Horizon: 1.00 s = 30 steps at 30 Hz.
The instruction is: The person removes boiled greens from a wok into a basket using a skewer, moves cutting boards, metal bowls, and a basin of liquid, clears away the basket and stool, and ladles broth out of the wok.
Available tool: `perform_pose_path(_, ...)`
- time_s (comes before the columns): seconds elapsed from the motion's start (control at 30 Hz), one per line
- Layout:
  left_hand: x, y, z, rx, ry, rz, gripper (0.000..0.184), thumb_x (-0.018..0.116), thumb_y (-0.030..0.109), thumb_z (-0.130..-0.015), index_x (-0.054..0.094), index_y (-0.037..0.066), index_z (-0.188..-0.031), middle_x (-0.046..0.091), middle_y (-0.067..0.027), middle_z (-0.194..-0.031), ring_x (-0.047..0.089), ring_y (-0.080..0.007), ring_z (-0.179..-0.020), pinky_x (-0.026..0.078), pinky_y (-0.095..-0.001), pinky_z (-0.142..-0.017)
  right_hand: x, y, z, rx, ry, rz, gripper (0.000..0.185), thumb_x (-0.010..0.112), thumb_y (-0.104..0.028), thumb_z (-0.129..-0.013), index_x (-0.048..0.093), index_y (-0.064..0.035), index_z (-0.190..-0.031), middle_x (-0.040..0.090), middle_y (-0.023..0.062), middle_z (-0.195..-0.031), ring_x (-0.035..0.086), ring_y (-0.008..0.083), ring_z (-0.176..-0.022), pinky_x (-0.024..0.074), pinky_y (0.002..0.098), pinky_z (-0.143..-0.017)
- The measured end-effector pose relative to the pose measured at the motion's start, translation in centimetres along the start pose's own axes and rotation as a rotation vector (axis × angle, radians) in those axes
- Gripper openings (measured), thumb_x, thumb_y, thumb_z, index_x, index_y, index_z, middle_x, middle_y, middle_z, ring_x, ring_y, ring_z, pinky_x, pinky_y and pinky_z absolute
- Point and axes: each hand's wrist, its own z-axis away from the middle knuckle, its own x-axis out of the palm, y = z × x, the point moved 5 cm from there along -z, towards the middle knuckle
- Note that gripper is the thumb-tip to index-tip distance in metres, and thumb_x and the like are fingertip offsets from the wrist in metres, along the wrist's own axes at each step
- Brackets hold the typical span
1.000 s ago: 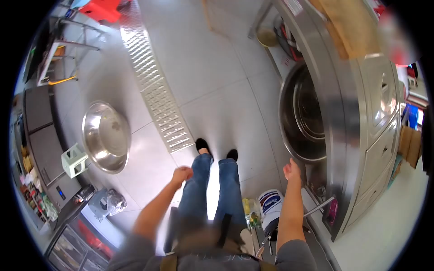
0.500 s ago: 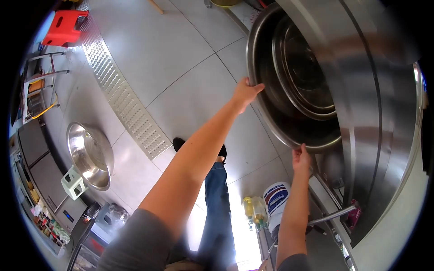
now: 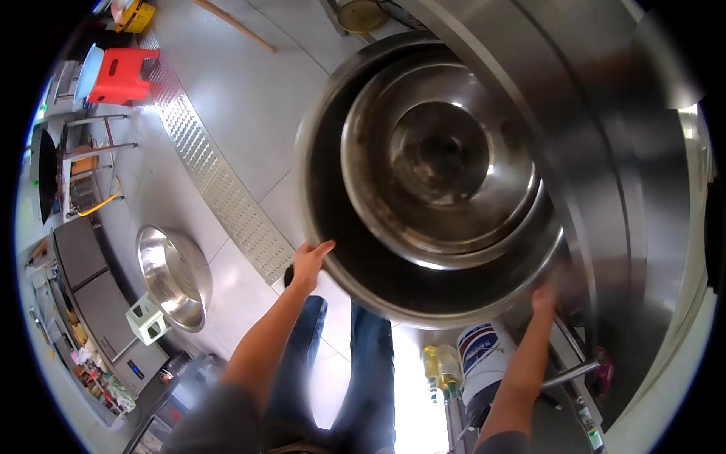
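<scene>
Holding 1 large basin (image 3: 378, 274) with 2 hands, opening toward the camera, partly hidden on its right by 1 steel table (image 3: 582, 151). Left hand (image 3: 307, 266) is closed on the large basin's lower-left rim, thumb over the edge. Right hand (image 3: 545, 293) is at the lower-right rim, blurred; cannot tell how tightly its fingers close. Inside the large basin: at least 1 smaller basin (image 3: 378, 174), exact number in the stack unclear. Cannot tell if the large basin touches the floor.

Just below the large basin: 1 white bucket (image 3: 488, 356) with a blue-and-red label, and 2 yellowish bottles (image 3: 431, 365) left of the bucket. Left of the large basin: 1 strip of drain grating (image 3: 219, 181) in the floor. Farther left of it, well apart: 1 steel basin (image 3: 185, 280), 1 pale stool (image 3: 147, 321) right beside that. Upper left of the large basin: 1 wooden stick (image 3: 236, 26), 1 red stool (image 3: 119, 77), 1 light-blue item (image 3: 88, 74) against the stool, 1 yellow bucket (image 3: 138, 17).
</scene>
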Motion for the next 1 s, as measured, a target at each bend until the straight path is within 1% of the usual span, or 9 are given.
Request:
perform_pose_path(0.13, -5.1, -4.2, -4.1, 0.029, 0.062, 0.351, 0.034, 0.067, 0.015, -0.064, 0.05, -0.003, -0.087, 0.052, -0.0092, -0.075, 0.051, -0.018, -0.071, 0.043, -0.0286, -0.057, 6.0, 1.0, -3.2, 0.101, -0.118, 0.313, 0.07, 0.047, -0.051, -0.079, 0.03, -0.0034, -0.127, 0.035, 0.0091, -0.128, 0.035, 0.0212, -0.115, 0.0267, 0.0298, -0.095)
perform_pose_path(0.27, -8.7, -5.1, -6.3, -0.032, 0.153, 0.602, 0.034, 0.062, 0.006, -0.066, 0.046, -0.002, -0.094, 0.053, -0.0111, -0.084, 0.053, -0.0213, -0.075, 0.047, -0.0331, -0.061, 11.3, 0.8, 3.2, -0.315, 0.36, 0.802, 0.064, 0.048, -0.054, -0.077, 0.058, 0.0064, -0.094, 0.057, 0.017, -0.1, 0.052, 0.022, -0.092, 0.0375, 0.0301, -0.083)
perform_pose_path(0.4, -16.5, -8.2, -8.2, 0.216, 0.217, 0.4, 0.023, 0.06, 0.006, -0.067, 0.051, -0.001, -0.086, 0.053, -0.0086, -0.075, 0.052, -0.0178, -0.063, 0.045, -0.0292, -0.057, 16.5, 4.7, 11.0, -0.483, 0.354, 0.595, 0.063, 0.047, -0.052, -0.078, 0.06, 0.0088, -0.085, 0.061, 0.0168, -0.082, 0.057, 0.021, -0.075, 0.0426, 0.0317, -0.071)
perform_pose_path(0.53, -24.3, -14.0, -11.4, 0.246, 0.322, 0.325, 0.015, 0.061, 0.007, -0.066, 0.053, 0.0, -0.077, 0.053, -0.0063, -0.069, 0.05, -0.0151, -0.06, 0.042, -0.027, -0.054, 17.8, 13.2, 10.8, -0.334, 0.379, 0.905, 0.067, 0.044, -0.053, -0.079, 0.058, 0.012, -0.075, 0.059, 0.0171, -0.069, 0.054, 0.0221, -0.065, 0.0403, 0.036, -0.064)
perform_pose_path(0.63, -28.4, -14.9, -9.8, 0.161, 0.46, 0.204, 0.014, 0.062, 0.01, -0.065, 0.054, 0.0, -0.072, 0.051, -0.0049, -0.065, 0.048, -0.0131, -0.058, 0.039, -0.0262, -0.053, 20.1, 18.7, 11.3, -0.236, 0.417, 1.182, 0.067, 0.044, -0.054, -0.079, 0.058, 0.0114, -0.075, 0.059, 0.0171, -0.069, 0.054, 0.0229, -0.064, 0.0402, 0.0367, -0.064)
perform_pose_path(0.7, -30.6, -15.6, -9.4, 0.127, 0.562, 0.151, 0.015, 0.062, 0.011, -0.065, 0.054, 0.0, -0.07, 0.05, -0.0038, -0.063, 0.046, -0.0121, -0.056, 0.037, -0.026, -0.052, 21.7, 22.4, 12.4, -0.346, 0.304, 0.888, 0.061, 0.047, -0.053, -0.077, 0.06, 0.0054, -0.09, 0.06, 0.0169, -0.091, 0.056, 0.0239, -0.083, 0.0408, 0.0345, -0.075)
perform_pose_path(0.77, -32.7, -16.5, -9.1, 0.02, 0.611, 0.146, 0.016, 0.063, 0.012, -0.065, 0.055, 0.0, -0.071, 0.05, -0.0032, -0.061, 0.045, -0.0117, -0.055, 0.037, -0.0263, -0.051, 21.1, 24.9, 11.3, -0.183, 0.328, 1.05, 0.059, 0.049, -0.052, -0.077, 0.059, 0.0026, -0.097, 0.058, 0.0159, -0.099, 0.055, 0.0228, -0.089, 0.0399, 0.0316, -0.079)
perform_pose_path(0.83, -35.1, -20.7, -10.4, -0.101, 0.573, 0.357, 0.017, 0.064, 0.012, -0.064, 0.056, 0.0, -0.074, 0.051, -0.0036, -0.061, 0.046, -0.0119, -0.055, 0.037, -0.0267, -0.05, 23.6, 24.6, 13.6, -0.346, 0.209, 1.146, 0.059, 0.049, -0.051, -0.077, 0.058, 0.004, -0.096, 0.057, 0.0167, -0.101, 0.054, 0.0219, -0.09, 0.0393, 0.0302, -0.08)
perform_pose_path(1.0, -41.5, -26.1, -9.5, -0.172, 0.656, 0.371, 0.021, 0.067, 0.018, -0.061, 0.055, 0.001, -0.067, 0.05, -0.003, -0.058, 0.045, -0.011, -0.055, 0.037, -0.0273, -0.051, 31.0, 25.7, 20.8, -0.222, 0.018, 0.85, 0.059, 0.046, -0.045, -0.082, 0.054, 0.0114, -0.095, 0.057, 0.0141, -0.094, 0.053, 0.0207, -0.081, 0.043, 0.0307, -0.075)
